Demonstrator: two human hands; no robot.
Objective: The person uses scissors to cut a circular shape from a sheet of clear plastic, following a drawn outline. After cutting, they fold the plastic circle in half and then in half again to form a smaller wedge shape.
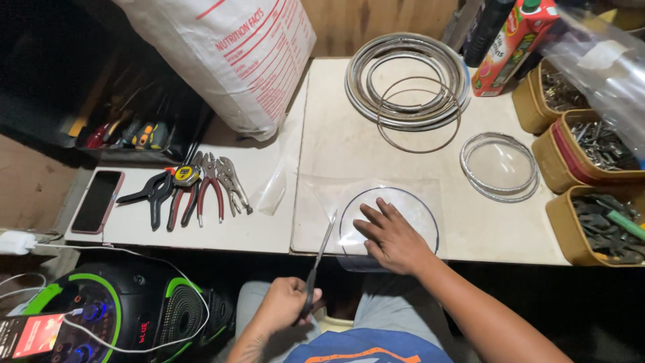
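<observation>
Left hand (285, 304) gripped scissors (320, 259), blades up at the edge of a clear plastic sheet (376, 195). Right hand (393, 238) lay flat on a wire ring (388, 225) over that sheet. Pliers (201, 191) and phone (98, 200) sat left on the table (336, 134).

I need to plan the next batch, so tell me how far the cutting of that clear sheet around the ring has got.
Done: the ring lies on the clear plastic sheet at the table edge, pinned flat by the right hand. In hand: the left hand holds scissors with the blades at the sheet's left side. Left: the sheet looks mostly uncut, corners intact. More rings wait nearby.
</observation>
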